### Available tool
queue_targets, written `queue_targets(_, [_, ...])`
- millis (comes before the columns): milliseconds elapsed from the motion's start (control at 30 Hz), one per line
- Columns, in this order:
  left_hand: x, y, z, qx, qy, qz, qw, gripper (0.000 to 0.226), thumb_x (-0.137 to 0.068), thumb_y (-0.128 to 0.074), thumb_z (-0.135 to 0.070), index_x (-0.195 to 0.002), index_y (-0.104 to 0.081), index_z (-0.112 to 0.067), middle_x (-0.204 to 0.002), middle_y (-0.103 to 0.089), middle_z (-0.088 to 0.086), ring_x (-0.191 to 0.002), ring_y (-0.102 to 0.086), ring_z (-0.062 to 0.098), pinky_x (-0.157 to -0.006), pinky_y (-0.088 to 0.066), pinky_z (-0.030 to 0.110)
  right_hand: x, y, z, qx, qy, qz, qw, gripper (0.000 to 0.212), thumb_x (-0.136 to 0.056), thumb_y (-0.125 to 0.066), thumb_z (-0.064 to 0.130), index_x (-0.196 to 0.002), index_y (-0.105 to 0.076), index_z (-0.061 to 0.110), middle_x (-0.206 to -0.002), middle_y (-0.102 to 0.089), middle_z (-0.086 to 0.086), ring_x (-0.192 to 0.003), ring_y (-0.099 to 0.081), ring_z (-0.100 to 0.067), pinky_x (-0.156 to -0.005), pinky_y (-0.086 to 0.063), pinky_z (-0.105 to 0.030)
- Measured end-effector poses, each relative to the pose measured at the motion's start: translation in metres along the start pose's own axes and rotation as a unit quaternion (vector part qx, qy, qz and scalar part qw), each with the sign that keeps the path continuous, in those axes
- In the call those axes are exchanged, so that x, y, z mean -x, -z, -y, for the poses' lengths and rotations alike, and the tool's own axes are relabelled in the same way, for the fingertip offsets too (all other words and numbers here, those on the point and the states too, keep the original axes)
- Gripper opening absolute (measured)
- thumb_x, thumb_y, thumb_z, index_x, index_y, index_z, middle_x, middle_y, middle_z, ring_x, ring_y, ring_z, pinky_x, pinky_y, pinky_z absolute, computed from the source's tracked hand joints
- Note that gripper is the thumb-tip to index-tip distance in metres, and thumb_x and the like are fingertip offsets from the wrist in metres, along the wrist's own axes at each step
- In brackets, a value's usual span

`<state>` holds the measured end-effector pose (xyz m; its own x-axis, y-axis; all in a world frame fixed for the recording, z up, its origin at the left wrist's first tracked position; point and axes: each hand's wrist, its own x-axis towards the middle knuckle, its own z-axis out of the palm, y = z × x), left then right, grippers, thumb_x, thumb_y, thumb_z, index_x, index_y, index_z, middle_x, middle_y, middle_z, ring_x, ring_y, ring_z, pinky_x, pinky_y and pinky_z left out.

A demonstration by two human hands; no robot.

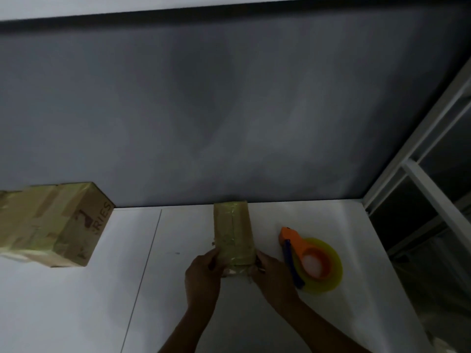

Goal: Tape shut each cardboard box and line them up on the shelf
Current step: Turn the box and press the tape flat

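Beyond the left hand [204,273] and right hand [272,276], a smooth matte grey wall [229,110]. Under them, a flat white shelf [76,301], crossed by one thin dark seam left of the left hand. Far to the left of the left hand, a large cardboard box [51,225], blocky, wrapped in glossy yellowish tape, printed in dark red with "RIES" on its end face; rest of the word hidden. Between the hands, a small cardboard box [233,230], narrow and oblong, flat on the shelf, banded with wrinkled shiny tape. Just right of the right hand, a tape dispenser [308,258]: orange plastic body, blue handle, translucent yellow roll. Hands apart, each clamped on one side of the small cardboard box's near end.
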<state>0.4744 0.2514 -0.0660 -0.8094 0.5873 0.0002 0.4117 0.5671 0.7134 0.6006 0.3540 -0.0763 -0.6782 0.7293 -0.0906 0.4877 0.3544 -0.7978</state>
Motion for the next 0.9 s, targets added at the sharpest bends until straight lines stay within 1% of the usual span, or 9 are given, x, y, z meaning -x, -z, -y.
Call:
queue_targets(67, [-0.005, 0.004, 0.008, -0.017, -0.03, 0.021, 0.999, 0.032, -0.085, -0.07, -0.02, -0.116, -0.067, -0.022, -0.096, -0.066, -0.003, -0.077, -0.059, 0.003, -0.068, -0.035, 0.002, 0.0, 0.006, 0.001, 0.023, 0.004, -0.006, 1.0, 0.037, -0.089, -0.059, 0.017, -0.126, -0.056, 0.02, -0.114, -0.061, 0.001, -0.099, -0.058, -0.008, -0.088, -0.048, -0.022])
queue_targets(167, [-0.007, 0.005, 0.017, -0.065, -0.071, 0.04, 0.995, 0.039, -0.078, -0.074, -0.01, -0.116, -0.068, -0.017, -0.105, -0.063, 0.004, -0.079, -0.061, 0.011, -0.076, -0.043, 0.011, -0.001, 0.012, 0.004, 0.066, 0.008, -0.013, 0.998, 0.034, -0.09, -0.06, 0.023, -0.122, -0.054, 0.016, -0.104, -0.057, -0.001, -0.09, -0.055, -0.011, -0.073, -0.042, -0.011])
queue_targets(233, [-0.004, 0.004, 0.017, -0.073, -0.078, 0.05, 0.993, 0.043, -0.077, -0.073, -0.006, -0.118, -0.066, -0.016, -0.107, -0.061, 0.005, -0.078, -0.059, 0.01, -0.075, -0.04, 0.009, -0.004, 0.008, 0.003, 0.066, 0.014, 0.007, 0.998, 0.039, -0.091, -0.06, 0.029, -0.127, -0.05, 0.017, -0.101, -0.062, 0.001, -0.085, -0.057, -0.008, -0.066, -0.04, -0.008])
queue_targets(333, [-0.002, 0.004, 0.014, -0.063, -0.079, 0.054, 0.993, 0.044, -0.08, -0.072, -0.01, -0.123, -0.062, -0.018, -0.111, -0.059, 0.003, -0.078, -0.056, 0.008, -0.073, -0.041, 0.011, -0.012, 0.002, -0.001, 0.119, 0.031, 0.017, 0.992, 0.05, -0.093, -0.053, 0.039, -0.137, -0.042, 0.017, -0.111, -0.064, -0.002, -0.097, -0.06, -0.015, -0.075, -0.043, -0.021])
queue_targets(467, [-0.004, 0.005, 0.012, -0.049, -0.062, 0.065, 0.995, 0.043, -0.084, -0.067, -0.007, -0.125, -0.06, -0.016, -0.114, -0.06, 0.003, -0.08, -0.054, 0.004, -0.069, -0.033, -0.002, -0.014, 0.001, -0.002, 0.184, 0.045, 0.03, 0.981, 0.05, -0.099, -0.042, 0.034, -0.145, -0.032, 0.016, -0.123, -0.058, -0.005, -0.11, -0.055, -0.018, -0.089, -0.04, -0.024])
queue_targets(633, [-0.006, 0.002, 0.011, -0.028, -0.058, 0.071, 0.995, 0.039, -0.084, -0.069, -0.01, -0.122, -0.062, -0.015, -0.117, -0.06, 0.003, -0.077, -0.058, 0.007, -0.073, -0.039, 0.004, -0.018, 0.0, -0.003, 0.191, 0.048, 0.01, 0.98, 0.039, -0.098, -0.045, 0.03, -0.135, -0.044, 0.018, -0.11, -0.059, -0.006, -0.097, -0.057, -0.017, -0.078, -0.041, -0.024])
queue_targets(700, [-0.006, 0.002, 0.011, -0.031, -0.054, 0.068, 0.996, 0.039, -0.084, -0.07, -0.017, -0.122, -0.062, -0.018, -0.118, -0.057, -0.002, -0.072, -0.057, 0.004, -0.073, -0.044, 0.011, -0.018, 0.0, -0.003, 0.208, 0.051, 0.013, 0.977, 0.039, -0.098, -0.045, 0.032, -0.134, -0.046, 0.017, -0.107, -0.06, -0.007, -0.094, -0.059, -0.02, -0.076, -0.043, -0.027])
queue_targets(800, [-0.006, 0.0, 0.011, -0.042, -0.062, 0.063, 0.995, 0.035, -0.085, -0.068, -0.018, -0.119, -0.063, -0.019, -0.116, -0.058, -0.002, -0.077, -0.056, 0.006, -0.072, -0.042, 0.01, -0.02, 0.0, -0.007, 0.215, 0.068, 0.031, 0.974, 0.043, -0.098, -0.047, 0.031, -0.137, -0.045, 0.014, -0.104, -0.062, -0.01, -0.091, -0.061, -0.022, -0.075, -0.046, -0.03])
queue_targets(900, [-0.009, -0.003, 0.016, -0.045, -0.068, 0.067, 0.994, 0.031, -0.084, -0.067, -0.011, -0.115, -0.065, -0.014, -0.115, -0.058, 0.002, -0.079, -0.055, 0.006, -0.073, -0.039, 0.007, -0.026, 0.003, -0.006, 0.205, 0.088, 0.056, 0.973, 0.043, -0.099, -0.044, 0.024, -0.14, -0.039, 0.014, -0.111, -0.062, -0.009, -0.097, -0.059, -0.017, -0.074, -0.038, -0.016])
